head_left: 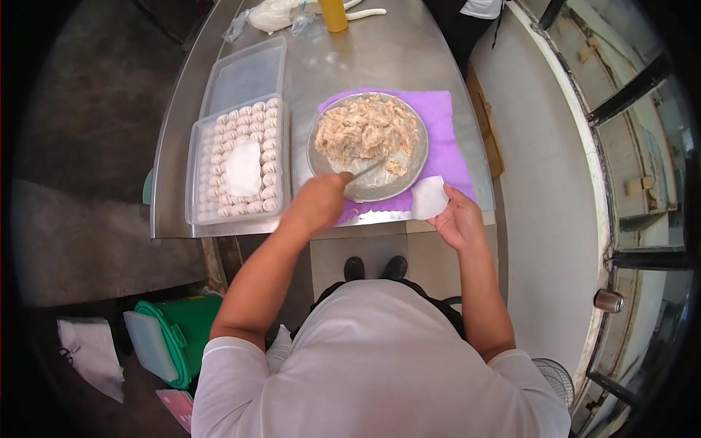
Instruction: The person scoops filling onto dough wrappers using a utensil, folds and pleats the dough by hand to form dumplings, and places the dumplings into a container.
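My left hand (322, 202) is closed round the handle of a thin metal tool (369, 169), whose far end is down in a round metal bowl (352, 191). Pale minced filling (365, 125) fills the bowl's far part. To the bowl's right, my right hand (460, 217) holds a white round wrapper (428, 198) between thumb and fingers, near the table's front edge. Left of the bowl, pleated dumplings (269, 156) sit in rows in a clear plastic container (193, 179), with a stack of white wrappers (243, 168) on top of them.
The bowl rests on a purple cloth (440, 131) on the metal table (307, 69). A clear lid (243, 79), a yellow bottle (333, 14) and a white bag (273, 14) lie farther back. A person (456, 22) stands beyond. A green bin (186, 332) is at lower left.
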A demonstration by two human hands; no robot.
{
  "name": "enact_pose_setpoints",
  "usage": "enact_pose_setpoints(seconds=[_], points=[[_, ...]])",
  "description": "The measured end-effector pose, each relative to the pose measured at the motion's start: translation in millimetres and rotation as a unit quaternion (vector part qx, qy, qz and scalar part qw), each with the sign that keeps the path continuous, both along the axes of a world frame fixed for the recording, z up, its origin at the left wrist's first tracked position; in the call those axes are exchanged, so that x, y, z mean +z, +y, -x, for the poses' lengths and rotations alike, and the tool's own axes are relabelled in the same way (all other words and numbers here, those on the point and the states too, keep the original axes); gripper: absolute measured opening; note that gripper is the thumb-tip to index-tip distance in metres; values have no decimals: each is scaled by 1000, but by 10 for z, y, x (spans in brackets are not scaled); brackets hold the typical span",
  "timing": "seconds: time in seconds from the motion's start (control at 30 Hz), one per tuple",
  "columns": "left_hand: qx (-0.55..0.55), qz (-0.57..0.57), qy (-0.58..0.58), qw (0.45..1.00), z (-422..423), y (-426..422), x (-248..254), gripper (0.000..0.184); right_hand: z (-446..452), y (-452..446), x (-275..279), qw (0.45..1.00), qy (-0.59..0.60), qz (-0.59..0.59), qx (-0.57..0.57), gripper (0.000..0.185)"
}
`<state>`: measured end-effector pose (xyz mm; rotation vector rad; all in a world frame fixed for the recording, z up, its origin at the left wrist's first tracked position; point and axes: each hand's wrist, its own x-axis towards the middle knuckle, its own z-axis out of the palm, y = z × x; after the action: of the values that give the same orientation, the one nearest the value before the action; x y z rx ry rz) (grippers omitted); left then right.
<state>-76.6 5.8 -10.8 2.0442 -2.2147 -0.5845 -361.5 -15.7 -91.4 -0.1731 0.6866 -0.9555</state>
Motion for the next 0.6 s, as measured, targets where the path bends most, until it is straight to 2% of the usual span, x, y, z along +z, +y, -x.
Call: enact_pose_setpoints(seconds=[0.07, 0.17, 0.2, 0.3, 0.33, 0.4, 0.43, 0.5, 0.6], points=[[-12, -7, 96, 995, 129, 76, -75, 40, -77, -73, -22, 1000, 7, 12, -6, 37], [-25, 10, 171, 985, 183, 146, -181, 36, -167, -143, 86, 1000, 14, 26, -5, 38], [5, -23, 205, 979, 222, 190, -39, 35, -196, -155, 150, 1000, 8, 28, 3, 38], [36, -8, 274, 961, 311, 356, -99, 39, -247, -144, 294, 1000, 3, 18, -15, 39], [35, -11, 276, 960, 358, 413, -147, 39, -240, -140, 296, 1000, 5, 16, -16, 39], [-64, 113, 201, 971, 446, 470, -176, 46, -230, -144, 302, 999, 12, 5, -30, 40], [-64, 112, 203, 971, 420, 468, -124, 46, -210, -144, 278, 999, 14, 4, -31, 40], [-57, 90, 71, 992, 352, 452, 48, 51, -125, -130, 205, 999, 22, -12, -28, 41], [-127, 123, 91, 980, 384, 435, 170, 53, -54, -107, 180, 1000, -12, 4, 8, 43]])
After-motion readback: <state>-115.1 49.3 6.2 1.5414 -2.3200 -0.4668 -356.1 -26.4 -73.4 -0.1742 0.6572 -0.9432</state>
